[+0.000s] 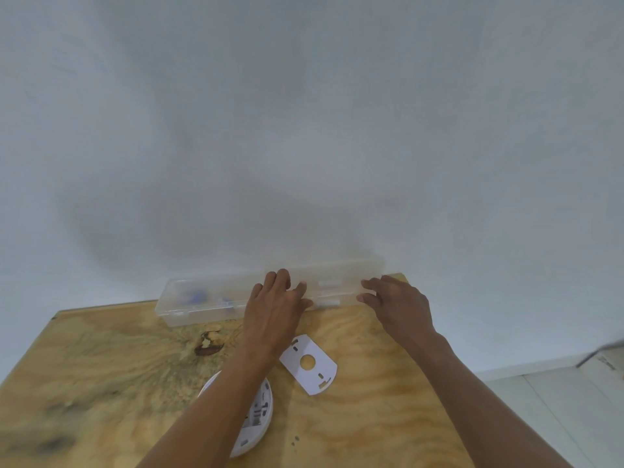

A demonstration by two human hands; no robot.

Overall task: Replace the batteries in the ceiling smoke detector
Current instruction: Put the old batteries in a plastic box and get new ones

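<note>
A clear plastic box lies lengthwise along the far edge of the plywood counter, against the pale wall; blurred blue items show inside its left end, well left of both hands. The left hand rests its fingers on the box's lid near the middle, fingers lightly bent, its grip closing on nothing that can be made out. Below that hand, under the left forearm, the round white smoke detector lies open-side up on the counter, partly hidden by the arm, well short of either grip. Just right of the forearm, between the two arms, a flat white mounting plate with a round hole lies on the wood, touching neither hand. Two small white latches sit on the box front between the hands. The right hand is at the box's right part, fingers bent with tips at its front edge; whether they touch it cannot be told, and its grip encloses nothing. Far right, past the counter's edge, is pale floor.
</note>
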